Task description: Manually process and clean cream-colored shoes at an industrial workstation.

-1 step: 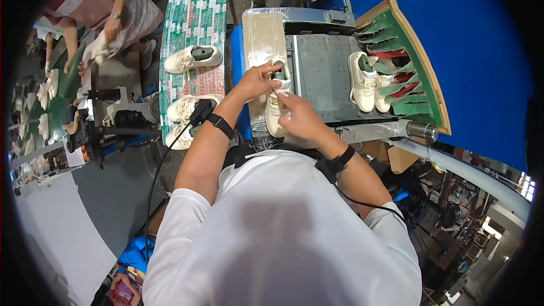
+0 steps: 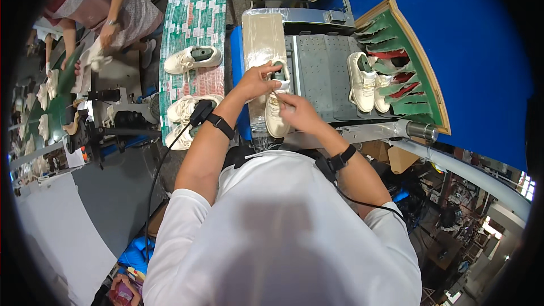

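A cream sneaker [image 2: 276, 120] with a dark green last inside it rests on the film-wrapped board in front of me, its toe toward my body. My left hand [image 2: 256, 83] grips it near the opening, thumb and forefinger closed about the tongue. Over the lacing, my right hand [image 2: 301, 112] has its fingers curled in a pinch at the shoelace; the lace itself is mostly hidden by the fingers. Both wrists carry black straps with cabled devices.
More cream sneakers stand at right [image 2: 362, 85] on a grey dotted conveyor belt [image 2: 323, 68], before a slit green curtain [image 2: 391, 37]. Others lie on a patterned board [image 2: 195, 17] at left. Farther left a co-worker [image 2: 93, 0] handles pale material. A metal rail [image 2: 368, 133] runs near me.
My right hand's fingers have curled in slightly over the lacing. My left hand and the sneaker have hardly moved. The co-worker's hands and the pale material have shifted left and down.
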